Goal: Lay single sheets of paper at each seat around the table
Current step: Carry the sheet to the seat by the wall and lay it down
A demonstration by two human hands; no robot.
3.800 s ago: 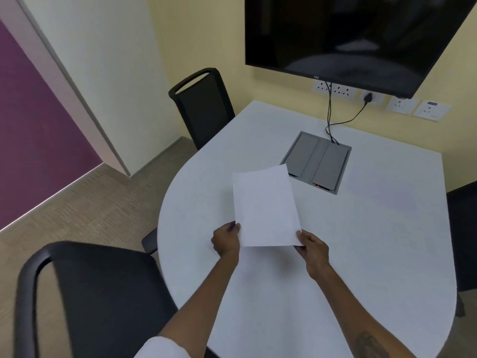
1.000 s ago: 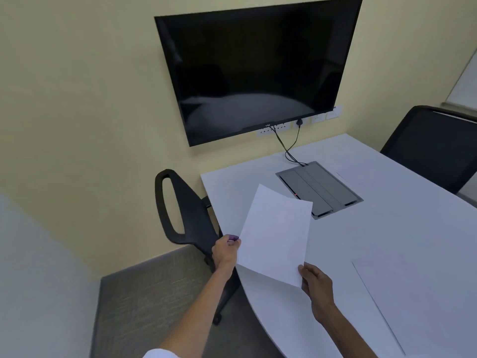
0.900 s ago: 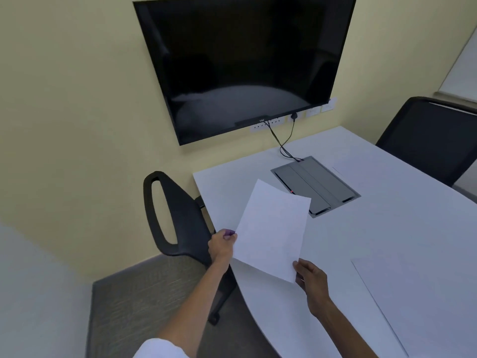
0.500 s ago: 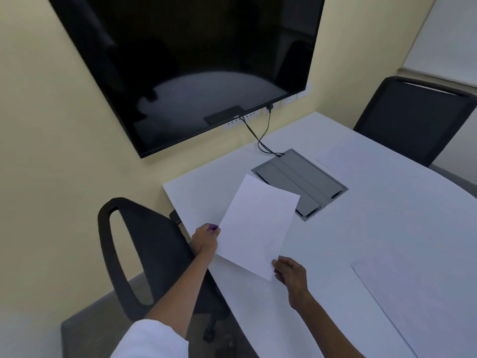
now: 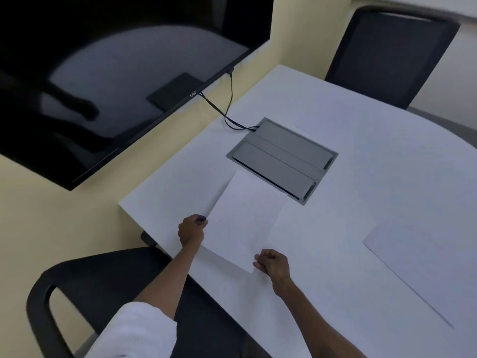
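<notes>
Near the lower middle of the frame, the left hand (image 5: 191, 229) and the right hand (image 5: 273, 261) pinch one sheet (image 5: 242, 220) with closed fingers, low over the tabletop (image 5: 361, 140) by the lower-left chair (image 5: 108, 280). One laid sheet (image 5: 423, 259) lies at right; another, I judge, faintly by the upper-right chair (image 5: 387, 52). Two chairs visible; this seat remains.

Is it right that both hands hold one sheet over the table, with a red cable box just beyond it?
Not quite. In the head view the left hand and right hand do hold the sheet over the table, but the cable box is grey, not red.
</notes>
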